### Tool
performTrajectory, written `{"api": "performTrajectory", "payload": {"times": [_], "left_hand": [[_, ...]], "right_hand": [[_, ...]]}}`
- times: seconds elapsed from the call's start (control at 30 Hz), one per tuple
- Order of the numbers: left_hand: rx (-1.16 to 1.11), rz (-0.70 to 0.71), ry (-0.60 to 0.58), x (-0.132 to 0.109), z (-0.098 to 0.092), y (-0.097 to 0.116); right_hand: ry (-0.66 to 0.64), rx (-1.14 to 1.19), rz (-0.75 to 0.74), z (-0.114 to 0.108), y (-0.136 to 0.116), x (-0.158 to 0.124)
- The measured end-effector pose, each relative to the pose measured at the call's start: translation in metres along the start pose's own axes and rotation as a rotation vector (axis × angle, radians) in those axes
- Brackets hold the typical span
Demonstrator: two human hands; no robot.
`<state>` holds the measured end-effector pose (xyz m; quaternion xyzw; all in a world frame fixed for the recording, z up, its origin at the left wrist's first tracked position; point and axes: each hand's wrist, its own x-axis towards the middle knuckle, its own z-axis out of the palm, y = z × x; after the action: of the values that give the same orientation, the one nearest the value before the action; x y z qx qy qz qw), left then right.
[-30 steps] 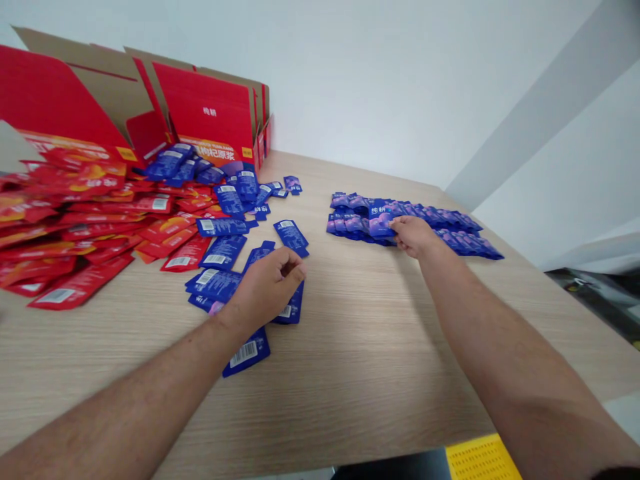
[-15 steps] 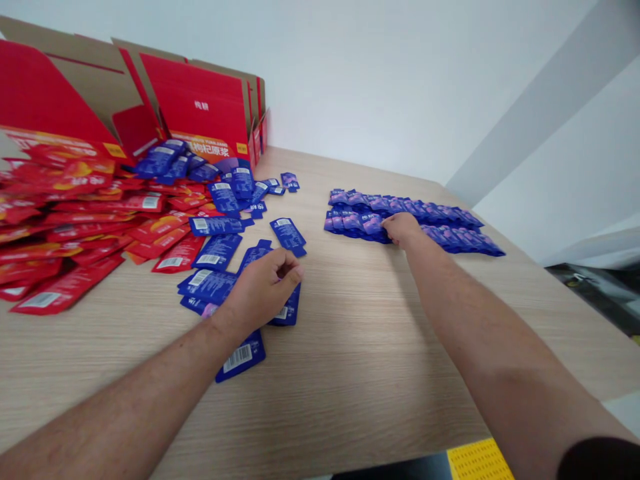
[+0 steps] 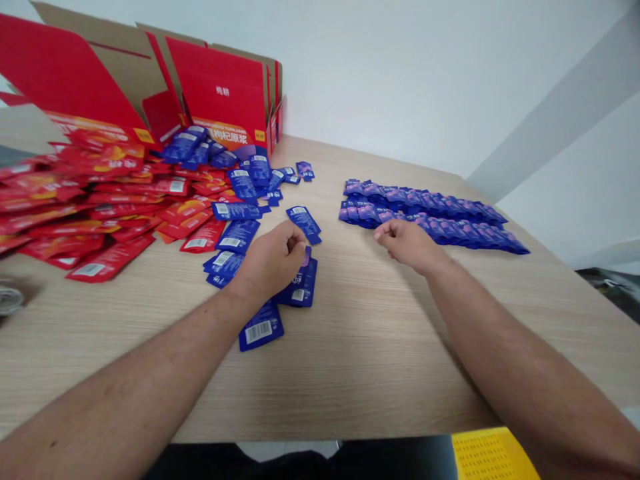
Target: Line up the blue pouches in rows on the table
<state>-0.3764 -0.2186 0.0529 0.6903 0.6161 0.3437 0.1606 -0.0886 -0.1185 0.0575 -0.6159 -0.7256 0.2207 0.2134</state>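
Observation:
My left hand [image 3: 273, 261] is curled over the loose blue sachets, its fingertips at the top of a blue sachet [image 3: 300, 283] with a purple end. I cannot tell whether the fingers grip that sachet. Below the wrist lies another blue sachet [image 3: 261, 329] with a barcode, and a third [image 3: 303, 224] lies just beyond the fingers. My right hand [image 3: 407, 243] hangs just short of two neat rows of purple-blue sachets [image 3: 425, 217], with its fingers apart and nothing visible in them.
A heap of red sachets [image 3: 110, 220] spreads across the left of the light wood table [image 3: 380, 347]. Behind it stands an opened red-and-brown cardboard carton [image 3: 220, 87]. A yellow perforated surface [image 3: 490, 457] shows beyond the near table edge.
My right hand has drawn back toward me from the sachet rows and its fingers have opened. The left hand has barely moved. The whole view has tilted slightly.

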Motion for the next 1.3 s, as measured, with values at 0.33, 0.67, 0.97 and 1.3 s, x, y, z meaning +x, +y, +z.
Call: {"api": "performTrajectory", "payload": {"times": [0.33, 0.67, 0.97, 1.3], "left_hand": [[0.636, -0.086, -0.265, 0.000, -0.007, -0.006], [0.628, -0.058, -0.289, 0.001, -0.004, -0.009], [0.533, -0.017, -0.228, 0.001, -0.007, -0.005], [-1.028, -0.303, -0.287, -0.018, 0.012, 0.024]], "right_hand": [[-0.485, 0.382, 0.156, 0.066, -0.068, -0.052], [-0.349, 0.373, 0.143, 0.097, -0.102, -0.041], [0.122, 0.052, -0.176, 0.041, -0.072, -0.046], [0.448, -0.320, -0.821, 0.058, -0.090, -0.090]]}}
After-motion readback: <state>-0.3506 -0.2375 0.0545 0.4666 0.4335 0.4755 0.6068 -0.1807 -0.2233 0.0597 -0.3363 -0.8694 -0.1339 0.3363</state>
